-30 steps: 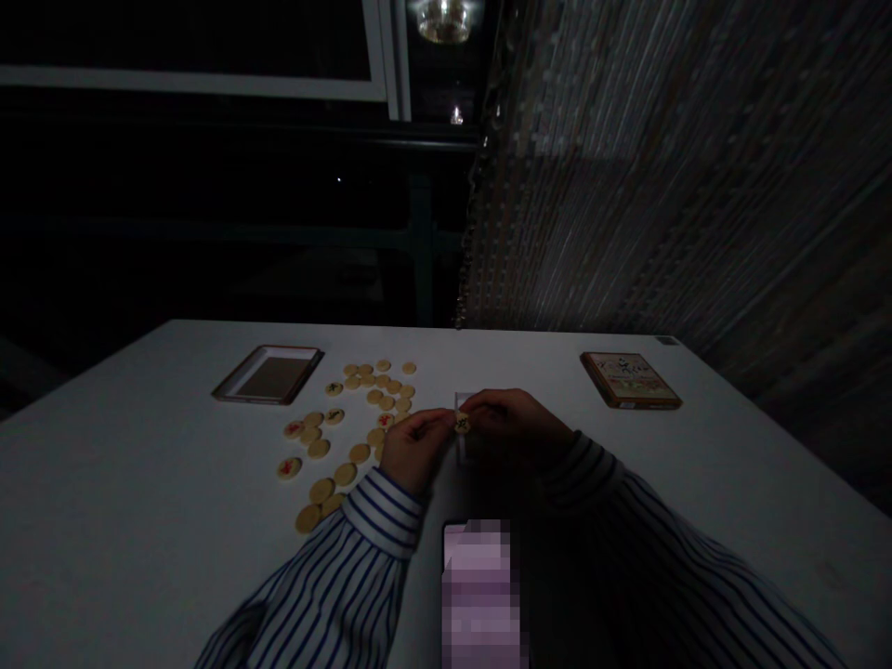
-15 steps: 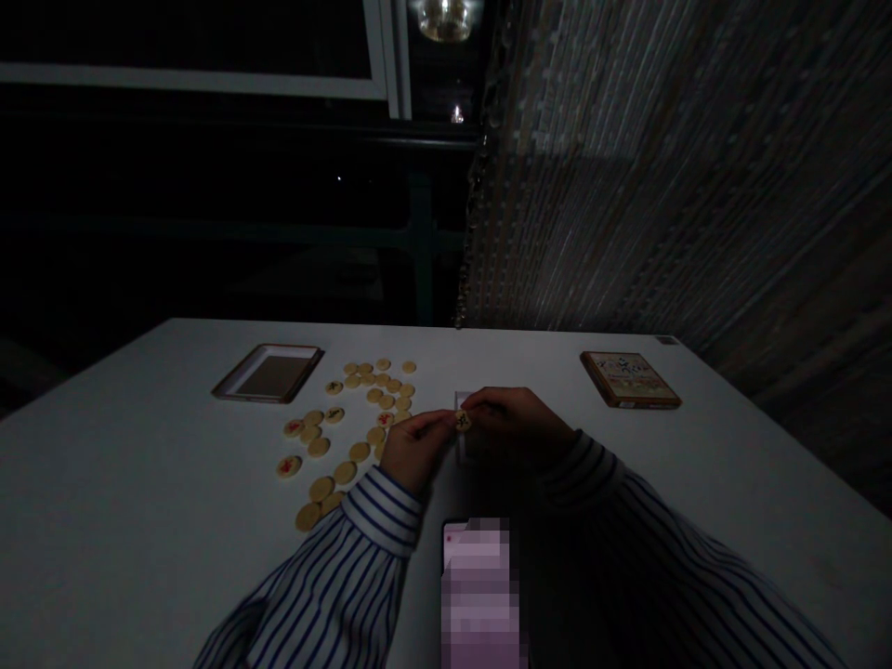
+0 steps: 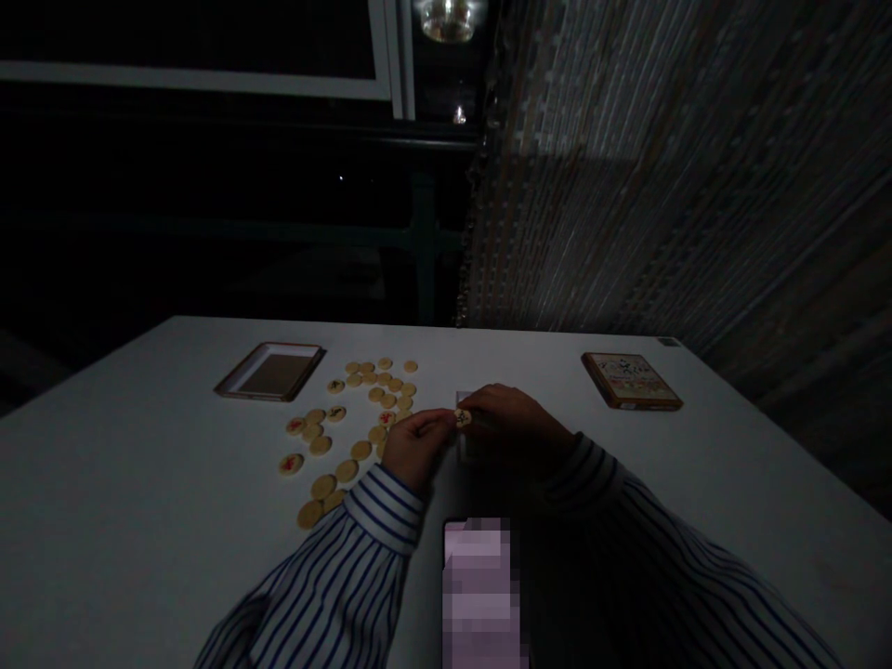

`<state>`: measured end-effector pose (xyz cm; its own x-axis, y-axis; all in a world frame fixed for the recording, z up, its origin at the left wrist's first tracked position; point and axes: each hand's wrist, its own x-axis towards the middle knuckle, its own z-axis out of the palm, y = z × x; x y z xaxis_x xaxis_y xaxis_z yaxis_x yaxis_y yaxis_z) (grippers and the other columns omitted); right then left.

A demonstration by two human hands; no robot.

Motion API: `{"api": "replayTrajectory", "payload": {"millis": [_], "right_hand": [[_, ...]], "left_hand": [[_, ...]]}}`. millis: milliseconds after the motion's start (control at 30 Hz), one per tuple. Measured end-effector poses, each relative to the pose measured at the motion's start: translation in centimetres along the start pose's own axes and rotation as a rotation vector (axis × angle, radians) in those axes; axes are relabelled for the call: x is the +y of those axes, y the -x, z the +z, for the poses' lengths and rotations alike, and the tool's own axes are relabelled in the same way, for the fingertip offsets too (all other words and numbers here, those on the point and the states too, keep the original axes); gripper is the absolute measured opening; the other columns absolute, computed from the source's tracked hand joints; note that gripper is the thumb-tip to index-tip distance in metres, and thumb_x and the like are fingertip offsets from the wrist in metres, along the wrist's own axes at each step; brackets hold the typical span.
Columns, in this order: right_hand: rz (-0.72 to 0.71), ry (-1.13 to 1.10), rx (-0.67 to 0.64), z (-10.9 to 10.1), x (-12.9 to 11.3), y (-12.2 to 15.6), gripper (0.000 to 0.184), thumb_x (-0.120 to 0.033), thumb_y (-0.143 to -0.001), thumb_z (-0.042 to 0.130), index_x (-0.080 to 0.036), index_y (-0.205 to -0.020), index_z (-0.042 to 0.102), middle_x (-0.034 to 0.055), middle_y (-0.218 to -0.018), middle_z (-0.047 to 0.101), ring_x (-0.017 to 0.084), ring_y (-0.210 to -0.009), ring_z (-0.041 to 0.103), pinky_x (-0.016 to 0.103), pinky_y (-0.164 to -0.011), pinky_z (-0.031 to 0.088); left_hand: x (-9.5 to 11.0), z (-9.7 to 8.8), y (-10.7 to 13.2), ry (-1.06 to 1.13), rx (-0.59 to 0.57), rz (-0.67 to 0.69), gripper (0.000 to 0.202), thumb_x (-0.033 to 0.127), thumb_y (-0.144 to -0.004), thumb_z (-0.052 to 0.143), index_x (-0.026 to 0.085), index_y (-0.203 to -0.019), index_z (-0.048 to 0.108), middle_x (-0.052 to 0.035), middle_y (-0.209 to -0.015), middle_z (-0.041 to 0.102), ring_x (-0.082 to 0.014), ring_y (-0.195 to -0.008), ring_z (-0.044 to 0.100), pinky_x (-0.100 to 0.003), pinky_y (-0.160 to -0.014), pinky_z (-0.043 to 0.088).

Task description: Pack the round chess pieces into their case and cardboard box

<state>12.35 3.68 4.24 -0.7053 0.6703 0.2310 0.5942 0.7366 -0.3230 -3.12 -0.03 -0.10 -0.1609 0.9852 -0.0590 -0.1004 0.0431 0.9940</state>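
The room is dim. My left hand [image 3: 411, 449] and my right hand [image 3: 512, 420] meet at the middle of a white table [image 3: 139, 483]. Both pinch one round tan game piece [image 3: 463, 417] between their fingertips, just above a small pale object [image 3: 465, 437] that my hands mostly hide. Several more tan discs [image 3: 355, 418], some marked in red or black, lie scattered to the left of my left hand. Striped sleeves cover both forearms.
An open shallow box tray [image 3: 270, 372] lies at the far left of the table. A flat printed box [image 3: 631, 380] lies at the far right. A lit phone [image 3: 480, 595] rests near the front edge. A bamboo blind hangs behind.
The disc held between my fingertips has tilted and risen slightly. Otherwise my hands stay in the same place.
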Motion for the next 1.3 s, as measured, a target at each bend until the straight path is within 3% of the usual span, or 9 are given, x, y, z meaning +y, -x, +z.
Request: {"api": "replayTrajectory", "payload": {"millis": [267,467,600,867,1033,1300], "right_hand": [[0.041,0.049,-0.086,-0.3,0.2,-0.2,0.026,-0.032,-0.076,0.052,-0.017,-0.096,0.059,0.0079,-0.093,0.062,0.018,-0.084,0.055,0.031,-0.073,0.039],[0.095,0.104,-0.182,0.2,1.0,0.0,0.025,-0.03,-0.074,0.053,-0.02,-0.095,0.06,0.0061,-0.094,0.063,0.018,-0.086,0.056,0.028,-0.072,0.039],[0.092,0.16,-0.229,0.5,0.9,0.1,0.022,-0.034,-0.074,0.051,-0.02,-0.087,0.062,0.0055,-0.084,0.065,0.018,-0.076,0.059,0.025,-0.062,0.038],[0.105,0.255,-0.271,0.8,0.5,0.2,0.021,-0.035,-0.076,0.048,-0.021,-0.081,0.062,0.0054,-0.085,0.066,0.018,-0.072,0.06,0.024,-0.057,0.035],[0.056,0.239,-0.226,1.3,0.7,0.3,0.018,-0.032,-0.075,0.049,-0.02,-0.082,0.061,0.0052,-0.083,0.066,0.018,-0.072,0.06,0.024,-0.057,0.035],[0.057,0.208,-0.258,1.5,0.8,0.3,0.019,-0.032,-0.075,0.05,-0.02,-0.085,0.061,0.0056,-0.087,0.065,0.017,-0.074,0.059,0.023,-0.056,0.036]], "left_hand": [[-0.4,-0.4,-0.4,-0.113,0.038,0.057,0.024,0.032,-0.06,0.063,0.013,-0.074,0.068,-0.0068,-0.073,0.069,-0.0175,-0.071,0.062,-0.029,-0.068,0.049],[-1.3,-0.8,-0.7,-0.363,0.021,0.13,0.022,0.028,-0.064,0.057,0.015,-0.079,0.067,-0.0051,-0.071,0.068,-0.0176,-0.073,0.061,-0.028,-0.067,0.048],[-1.7,-0.7,-0.5,-0.49,0.007,0.176,0.022,0.025,-0.065,0.056,0.015,-0.081,0.067,-0.0058,-0.073,0.068,-0.0174,-0.07,0.061,-0.029,-0.068,0.047],[-1.7,-0.6,-0.2,-0.632,-0.023,0.23,0.022,0.022,-0.066,0.054,0.017,-0.082,0.068,-0.0053,-0.071,0.068,-0.0161,-0.063,0.059,-0.027,-0.062,0.045],[-1.7,-0.6,-0.2,-0.686,-0.041,0.239,0.024,0.021,-0.066,0.053,0.018,-0.084,0.068,-0.0043,-0.066,0.067,-0.0149,-0.057,0.057,-0.026,-0.057,0.043],[-1.7,-0.4,-0.1,-0.733,-0.061,0.254,0.026,0.02,-0.067,0.05,0.017,-0.086,0.067,-0.0045,-0.066,0.066,-0.0142,-0.055,0.055,-0.025,-0.055,0.041]]}}
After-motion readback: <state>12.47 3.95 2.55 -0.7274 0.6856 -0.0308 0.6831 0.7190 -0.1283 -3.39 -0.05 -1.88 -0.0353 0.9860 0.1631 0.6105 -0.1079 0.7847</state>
